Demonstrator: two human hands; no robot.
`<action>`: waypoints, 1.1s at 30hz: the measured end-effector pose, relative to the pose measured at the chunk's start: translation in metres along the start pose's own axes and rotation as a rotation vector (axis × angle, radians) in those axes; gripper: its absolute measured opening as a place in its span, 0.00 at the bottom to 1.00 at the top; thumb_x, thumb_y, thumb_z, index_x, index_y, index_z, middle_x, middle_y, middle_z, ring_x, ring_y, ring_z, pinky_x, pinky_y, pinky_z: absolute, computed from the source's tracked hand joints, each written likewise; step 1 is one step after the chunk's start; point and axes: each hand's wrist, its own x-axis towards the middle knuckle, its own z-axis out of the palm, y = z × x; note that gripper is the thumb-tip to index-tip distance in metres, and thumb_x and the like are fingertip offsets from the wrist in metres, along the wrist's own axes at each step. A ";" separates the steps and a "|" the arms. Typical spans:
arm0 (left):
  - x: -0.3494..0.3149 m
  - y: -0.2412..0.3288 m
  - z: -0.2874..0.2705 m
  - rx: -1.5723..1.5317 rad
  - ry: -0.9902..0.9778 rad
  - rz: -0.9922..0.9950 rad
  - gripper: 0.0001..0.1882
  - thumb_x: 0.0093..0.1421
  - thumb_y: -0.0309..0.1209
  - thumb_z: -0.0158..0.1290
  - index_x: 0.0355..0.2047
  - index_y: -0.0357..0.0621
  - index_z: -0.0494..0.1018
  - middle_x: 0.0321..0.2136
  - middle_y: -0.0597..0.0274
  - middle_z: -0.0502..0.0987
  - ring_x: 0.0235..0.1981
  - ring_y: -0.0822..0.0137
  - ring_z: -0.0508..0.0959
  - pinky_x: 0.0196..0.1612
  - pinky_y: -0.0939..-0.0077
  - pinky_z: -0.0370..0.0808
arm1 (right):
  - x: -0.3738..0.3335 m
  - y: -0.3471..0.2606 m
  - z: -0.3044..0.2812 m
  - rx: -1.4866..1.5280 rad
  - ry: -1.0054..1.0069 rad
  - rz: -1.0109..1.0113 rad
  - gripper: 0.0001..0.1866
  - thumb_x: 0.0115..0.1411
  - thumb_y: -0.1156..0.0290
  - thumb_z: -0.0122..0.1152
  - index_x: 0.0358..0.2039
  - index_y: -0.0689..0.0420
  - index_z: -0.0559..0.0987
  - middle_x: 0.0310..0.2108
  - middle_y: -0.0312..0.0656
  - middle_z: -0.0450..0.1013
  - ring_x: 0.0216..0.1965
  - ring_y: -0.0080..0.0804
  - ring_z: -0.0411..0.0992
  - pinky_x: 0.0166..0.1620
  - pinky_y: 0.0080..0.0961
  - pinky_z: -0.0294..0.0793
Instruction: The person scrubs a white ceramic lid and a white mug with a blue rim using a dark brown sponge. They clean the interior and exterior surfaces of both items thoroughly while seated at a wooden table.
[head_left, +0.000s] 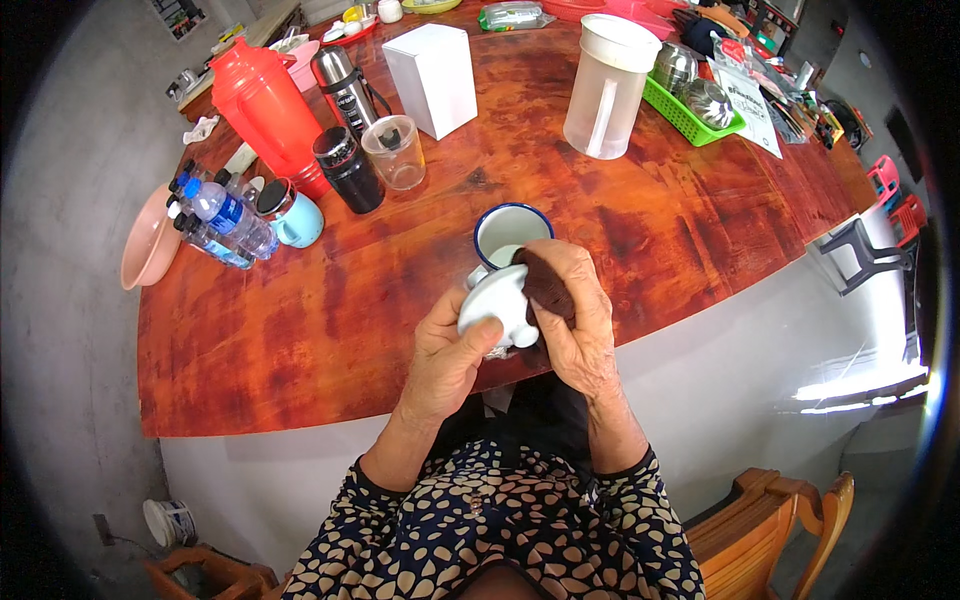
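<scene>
My left hand (447,352) is closed on a white lid (487,299) with a round knob, its thumb across the lid's face. In my right hand (577,325) is a dark brown cloth (546,287), pressed against the lid's right edge. Just beyond both hands stands a white enamel mug (512,232) with a blue rim, upright on the table, its lower part hidden by the lid and the cloth. Something pale and crinkled shows beneath the lid, too covered to make out.
Left on the wooden table (350,330) stand a red thermos jug (268,110), a black flask (348,172), a plastic cup (396,158), bottles (228,215) and a blue mug (292,215). A white box (432,80), a clear pitcher (606,95) and a green basket (690,112) stand farther back.
</scene>
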 end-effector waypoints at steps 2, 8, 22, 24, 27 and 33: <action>-0.003 -0.003 -0.001 0.081 -0.039 0.032 0.11 0.62 0.26 0.55 0.44 0.39 0.71 0.41 0.66 0.76 0.45 0.75 0.74 0.48 0.79 0.73 | 0.008 -0.015 -0.007 -0.213 -0.117 -0.251 0.25 0.43 0.76 0.58 0.46 0.61 0.76 0.45 0.46 0.73 0.47 0.45 0.70 0.52 0.38 0.64; -0.010 -0.002 0.005 0.167 -0.073 0.060 0.13 0.60 0.26 0.57 0.45 0.38 0.72 0.42 0.66 0.76 0.43 0.76 0.74 0.47 0.80 0.73 | 0.009 -0.033 -0.004 -0.432 -0.281 -0.432 0.20 0.43 0.67 0.63 0.40 0.54 0.78 0.40 0.38 0.73 0.44 0.37 0.70 0.47 0.38 0.61; 0.004 -0.006 0.009 -0.249 0.042 0.061 0.23 0.64 0.34 0.53 0.55 0.41 0.62 0.53 0.53 0.70 0.54 0.59 0.72 0.57 0.58 0.71 | -0.026 0.004 0.028 0.170 0.323 0.276 0.17 0.63 0.69 0.53 0.50 0.63 0.70 0.40 0.45 0.73 0.39 0.31 0.72 0.42 0.27 0.72; 0.004 -0.008 0.009 -0.252 0.034 0.050 0.22 0.64 0.33 0.53 0.55 0.39 0.62 0.53 0.53 0.71 0.55 0.59 0.71 0.58 0.58 0.70 | -0.030 0.007 0.029 0.264 0.367 0.302 0.16 0.63 0.70 0.53 0.49 0.64 0.71 0.39 0.43 0.73 0.38 0.28 0.71 0.41 0.25 0.72; 0.009 -0.001 -0.004 -0.208 -0.048 -0.058 0.28 0.60 0.34 0.56 0.56 0.36 0.61 0.53 0.53 0.71 0.55 0.60 0.72 0.57 0.60 0.70 | -0.021 0.007 0.012 0.328 0.243 0.333 0.14 0.61 0.72 0.56 0.46 0.63 0.73 0.35 0.40 0.74 0.36 0.24 0.71 0.40 0.22 0.72; 0.016 0.017 -0.033 0.055 -0.239 -0.257 0.27 0.60 0.37 0.57 0.54 0.30 0.68 0.46 0.56 0.76 0.48 0.67 0.75 0.51 0.71 0.71 | 0.013 0.004 -0.026 0.242 -0.371 0.047 0.16 0.54 0.74 0.60 0.43 0.63 0.75 0.35 0.46 0.76 0.37 0.35 0.76 0.41 0.29 0.74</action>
